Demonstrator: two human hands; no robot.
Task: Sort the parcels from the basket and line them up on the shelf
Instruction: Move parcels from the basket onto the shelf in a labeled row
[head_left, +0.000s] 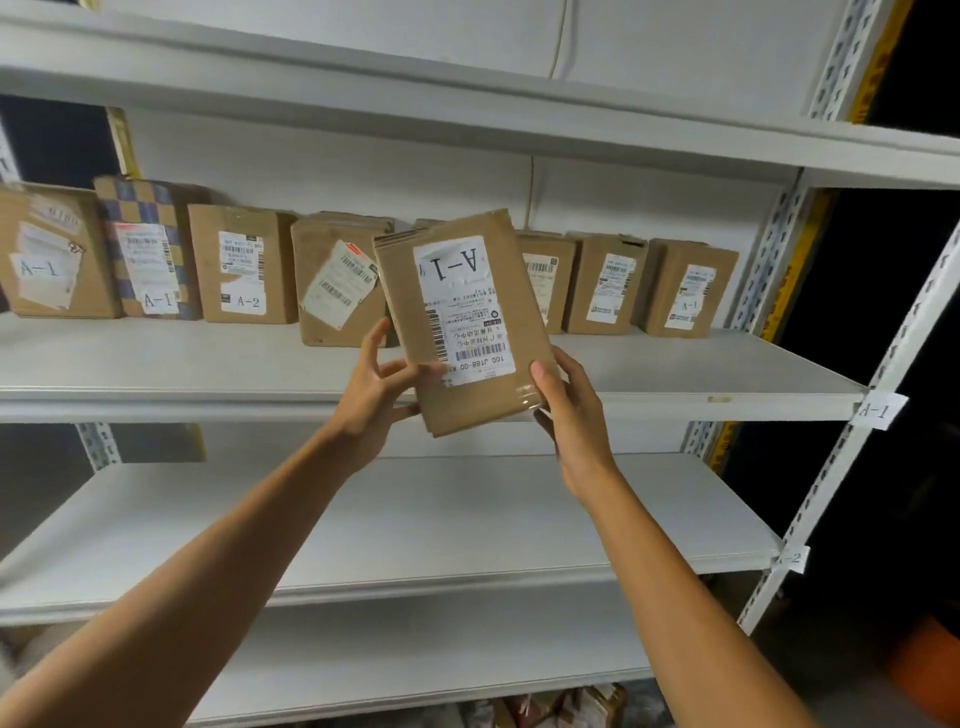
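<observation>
A flat brown cardboard parcel (462, 322) with a white label reading A-1 upside down is held up in front of the A-1 shelf (675, 374). My left hand (379, 395) grips its lower left edge, thumb and fingers curled round it. My right hand (566, 410) holds its lower right corner, thumb on the front face. Behind it, several brown parcels stand in a row at the back of the shelf, among them one marked A-1 (52, 254), a checkered one (148, 249) and one marked A-2 (241, 265). The basket is out of view.
A white shelf tagged A-2 (467, 525) lies below, and another white board sits under it. Perforated white uprights (852, 452) run down the right side. More parcels (561, 706) show at the bottom edge. An orange object (930, 670) sits at the lower right.
</observation>
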